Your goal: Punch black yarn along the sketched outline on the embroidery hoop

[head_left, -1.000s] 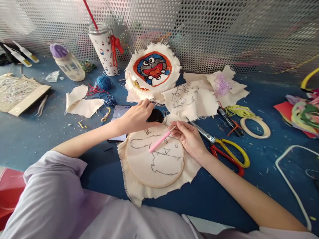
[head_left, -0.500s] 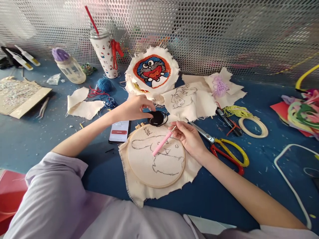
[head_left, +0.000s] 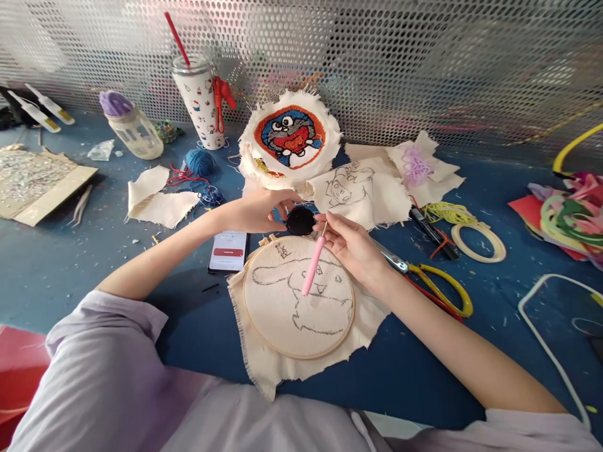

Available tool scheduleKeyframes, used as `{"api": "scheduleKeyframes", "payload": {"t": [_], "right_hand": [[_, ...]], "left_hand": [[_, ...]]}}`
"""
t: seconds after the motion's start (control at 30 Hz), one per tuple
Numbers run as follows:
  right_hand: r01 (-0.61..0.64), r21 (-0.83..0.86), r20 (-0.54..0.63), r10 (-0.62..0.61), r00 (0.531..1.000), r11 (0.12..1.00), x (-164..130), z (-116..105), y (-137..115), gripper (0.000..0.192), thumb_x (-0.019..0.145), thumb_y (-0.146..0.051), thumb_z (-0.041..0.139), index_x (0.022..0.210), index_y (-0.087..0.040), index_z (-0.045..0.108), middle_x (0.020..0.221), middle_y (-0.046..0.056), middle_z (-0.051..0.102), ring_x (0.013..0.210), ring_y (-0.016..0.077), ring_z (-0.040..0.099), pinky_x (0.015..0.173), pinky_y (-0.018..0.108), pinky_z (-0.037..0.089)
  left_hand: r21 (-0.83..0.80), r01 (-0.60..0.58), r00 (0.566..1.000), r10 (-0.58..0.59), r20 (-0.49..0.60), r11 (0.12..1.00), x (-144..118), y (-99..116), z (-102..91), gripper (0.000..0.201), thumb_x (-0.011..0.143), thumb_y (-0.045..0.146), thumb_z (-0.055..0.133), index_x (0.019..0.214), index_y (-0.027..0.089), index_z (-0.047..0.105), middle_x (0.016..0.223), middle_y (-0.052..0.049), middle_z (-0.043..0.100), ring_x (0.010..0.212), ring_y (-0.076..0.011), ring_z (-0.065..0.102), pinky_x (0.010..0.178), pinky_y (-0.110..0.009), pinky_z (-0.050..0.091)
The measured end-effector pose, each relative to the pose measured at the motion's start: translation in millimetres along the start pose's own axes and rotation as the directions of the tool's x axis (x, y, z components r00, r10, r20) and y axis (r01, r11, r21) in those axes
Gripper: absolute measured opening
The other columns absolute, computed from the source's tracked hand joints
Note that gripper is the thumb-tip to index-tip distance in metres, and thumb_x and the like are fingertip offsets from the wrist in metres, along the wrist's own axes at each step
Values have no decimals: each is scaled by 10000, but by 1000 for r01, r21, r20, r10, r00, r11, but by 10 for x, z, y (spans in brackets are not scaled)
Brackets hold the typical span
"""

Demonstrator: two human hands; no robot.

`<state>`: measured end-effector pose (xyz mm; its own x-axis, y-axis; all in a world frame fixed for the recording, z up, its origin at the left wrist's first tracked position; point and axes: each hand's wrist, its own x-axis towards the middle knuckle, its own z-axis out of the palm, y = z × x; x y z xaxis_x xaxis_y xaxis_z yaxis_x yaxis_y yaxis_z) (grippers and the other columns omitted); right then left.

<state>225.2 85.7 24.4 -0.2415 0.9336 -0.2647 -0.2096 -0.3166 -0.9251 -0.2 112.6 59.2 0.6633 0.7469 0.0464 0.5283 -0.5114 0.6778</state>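
Note:
A round black disc-like thing [head_left: 300,221], perhaps wound yarn, lies just behind the embroidery hoop [head_left: 264,336]. My left hand [head_left: 264,210] is at its left edge, fingers curved and apart; whether the thumb touches it I cannot tell. In my right hand [head_left: 351,245] is a pink-handled punch needle [head_left: 313,267], pinched near its metal tip, with the handle pointing down over the hoop. Cream cloth [head_left: 264,370] is stretched in the hoop and bears a pencil-like drawing of a long-eared figure.
A phone [head_left: 228,253] lies left of the hoop, scissors [head_left: 443,289] to its right. Behind are a finished embroidery [head_left: 292,135], a drawn cloth [head_left: 372,194] and a tumbler [head_left: 198,103]. Blue yarn [head_left: 200,162] sits at left, a small hoop [head_left: 479,243] at right.
My left fingers have loosened from the black thing, which now lies flatter. My right hand has shifted slightly left, and the punch needle has turned more upright.

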Motion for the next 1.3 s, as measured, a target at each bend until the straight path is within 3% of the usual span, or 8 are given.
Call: {"api": "scheduleKeyframes", "payload": {"t": [0.13, 0.3, 0.4, 0.57, 0.7, 0.83, 1.13, 1.3], "right_hand": [[-3, 13, 63, 2, 998, 1000, 112, 85, 0, 176, 730, -411, 764, 792, -246, 763, 736, -11, 713, 584, 73, 523, 650, 228, 511], [13, 13, 118, -15, 993, 1000, 215, 49, 53, 198, 725, -424, 761, 788, -236, 760, 713, -19, 694, 554, 58, 502, 638, 219, 509], [33, 11, 108, -34, 994, 999, 262, -31, 73, 196, 723, -423, 765, 791, -240, 757, 713, -17, 693, 558, 66, 504, 619, 228, 508], [92, -4, 41, -92, 995, 996, 366, -171, 58, 200, 680, -439, 790, 742, -252, 752, 674, -29, 677, 544, 66, 500, 600, 223, 504], [130, 13, -11, -130, 991, 991, 432, -264, 34, 214, 634, -434, 825, 721, -252, 752, 665, -35, 674, 567, 65, 534, 664, 222, 525], [155, 25, -20, -155, 988, 988, 468, -359, 34, 227, 631, -440, 831, 721, -251, 744, 631, -43, 648, 609, 84, 583, 839, 291, 548], [161, 37, 56, -163, 985, 986, 492, -512, -53, 216, 640, -399, 837, 702, -221, 732, 574, -53, 621, 572, 76, 561, 945, 376, 539], [124, 10, 165, -124, 978, 992, 459, -518, -88, 243, 607, -403, 861, 666, -210, 727, 530, -51, 597, 526, 72, 538, 967, 393, 537]], "left_hand": [[47, -10, 999, 13, -47, 999, 26, -40, 50, 382, 794, 104, 524, 1174, 99, 564, 1045, -120, 695, 877, -135, 681, 711, -226, 544], [233, 26, 997, -7, -83, 972, 22, -69, 51, 459, 797, 157, 579, 1252, 114, 533, 1096, -126, 693, 968, -188, 668, 800, -290, 535], [363, 46, 994, -7, -108, 930, -3, -100, -16, 450, 803, 159, 574, 1251, 135, 540, 1124, -121, 686, 1042, -218, 644, 861, -323, 509], [449, 106, 994, -76, -84, 887, -33, -122, -114, 322, 851, 218, 542, 1155, 141, 612, 1067, -106, 700, 970, -220, 660, 802, -317, 499], [471, 138, 989, -97, -110, 871, -59, -98, -173, 326, 869, 257, 538, 1165, 149, 626, 1077, -101, 709, 957, -225, 668, 794, -318, 497], [492, 143, 988, -98, -115, 859, -79, -96, -212, 350, 901, 319, 513, 1179, 139, 625, 1092, -114, 708, 964, -236, 667, 798, -332, 498], [510, 165, 986, -125, -112, 844, -92, -44, -225, 380, 940, 370, 457, 1174, 124, 627, 1086, -128, 706, 969, -247, 670, 806, -345, 498], [555, 171, 985, -142, -95, 814, -89, 24, -176, 359, 945, 321, 445, 1192, 128, 621, 1124, -140, 684, 1004, -277, 661, 796, -369, 502]]}}
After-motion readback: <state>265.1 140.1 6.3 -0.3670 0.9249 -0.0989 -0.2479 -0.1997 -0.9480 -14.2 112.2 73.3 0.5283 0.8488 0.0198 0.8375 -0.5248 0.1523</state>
